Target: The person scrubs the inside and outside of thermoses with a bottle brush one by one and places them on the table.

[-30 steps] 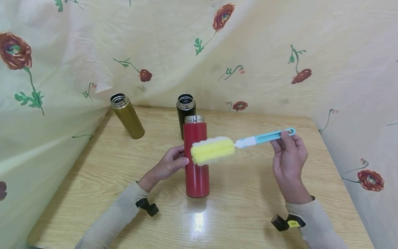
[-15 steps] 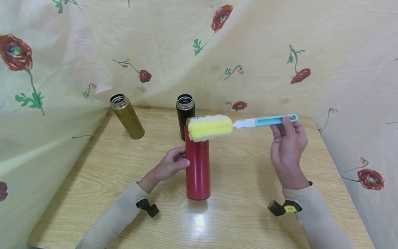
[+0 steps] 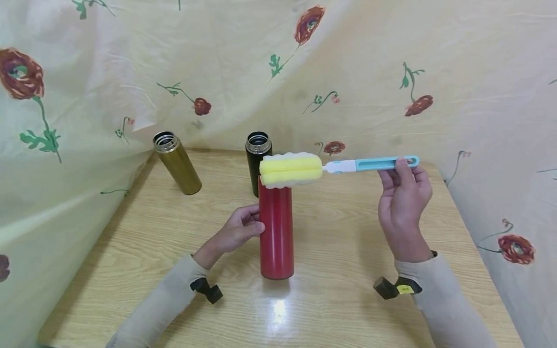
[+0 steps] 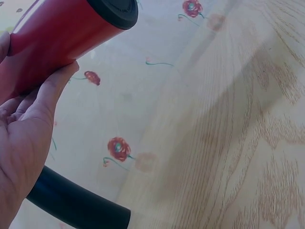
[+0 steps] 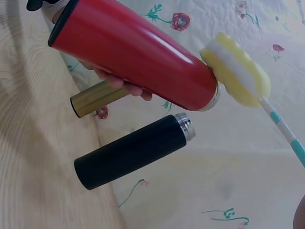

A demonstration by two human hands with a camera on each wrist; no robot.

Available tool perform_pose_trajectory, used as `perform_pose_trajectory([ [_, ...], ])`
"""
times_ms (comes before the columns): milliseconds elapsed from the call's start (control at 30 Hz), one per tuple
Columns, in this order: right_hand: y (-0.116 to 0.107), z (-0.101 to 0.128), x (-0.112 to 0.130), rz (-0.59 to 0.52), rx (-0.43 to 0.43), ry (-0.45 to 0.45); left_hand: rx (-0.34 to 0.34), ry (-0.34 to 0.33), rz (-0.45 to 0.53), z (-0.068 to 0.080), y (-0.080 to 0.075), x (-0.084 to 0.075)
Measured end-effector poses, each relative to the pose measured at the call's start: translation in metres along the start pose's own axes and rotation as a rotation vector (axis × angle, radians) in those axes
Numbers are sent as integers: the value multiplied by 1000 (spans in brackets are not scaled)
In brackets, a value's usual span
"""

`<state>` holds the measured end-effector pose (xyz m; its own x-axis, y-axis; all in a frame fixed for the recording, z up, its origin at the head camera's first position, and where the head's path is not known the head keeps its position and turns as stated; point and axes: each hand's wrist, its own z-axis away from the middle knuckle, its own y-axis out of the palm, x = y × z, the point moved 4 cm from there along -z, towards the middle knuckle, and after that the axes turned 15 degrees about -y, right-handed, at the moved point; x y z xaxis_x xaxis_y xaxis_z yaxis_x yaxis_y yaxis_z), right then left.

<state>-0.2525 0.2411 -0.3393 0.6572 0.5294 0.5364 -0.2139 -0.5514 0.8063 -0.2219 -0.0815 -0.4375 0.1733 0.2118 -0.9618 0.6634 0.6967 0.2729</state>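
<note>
From where I sit, the work in hand looks like lining up the brush (image 3: 330, 167) with the mouth of the red flask (image 3: 276, 232), which stands upright on the table (image 3: 348, 251) near the front middle; the sponge (image 3: 290, 170) lies level across the flask's top, hiding the rim in the head view, and in the right wrist view it sits just at the opening rather than inside. I judge the next move calls for tipping the brush head-down so the sponge points into the mouth, with the flask kept from rocking. My left hand (image 3: 237, 231) has its fingers curled round the flask's side, gripping it. My right hand (image 3: 404, 203) pinches the far end of the blue handle between thumb and fingertips (image 3: 398, 166), fingers narrow.
</note>
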Motion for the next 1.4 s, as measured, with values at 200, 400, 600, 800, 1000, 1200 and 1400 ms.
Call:
perform_pose_trajectory([
  [200, -8, 3, 1, 7, 15, 16, -1, -7, -11, -1, -2, 1],
  [400, -20, 9, 0, 40, -1, 70, -23, -26, -14, -1, -2, -2],
  [600, -34, 17, -2, 88, -18, 114, -53, -49, -10, 0, -6, -2],
  [800, -47, 27, -1, 139, -7, 157, -33, -8, 23, 0, -9, -3],
  [1000, -60, 36, 3, 178, -12, 194, -30, 6, 41, 1, -9, -5],
  [1200, -72, 45, 6, 205, 3, 215, -37, 10, 53, 1, -10, -5],
  [1400, -79, 54, 12, 247, 57, 206, -46, 10, 50, 0, -11, -5],
])
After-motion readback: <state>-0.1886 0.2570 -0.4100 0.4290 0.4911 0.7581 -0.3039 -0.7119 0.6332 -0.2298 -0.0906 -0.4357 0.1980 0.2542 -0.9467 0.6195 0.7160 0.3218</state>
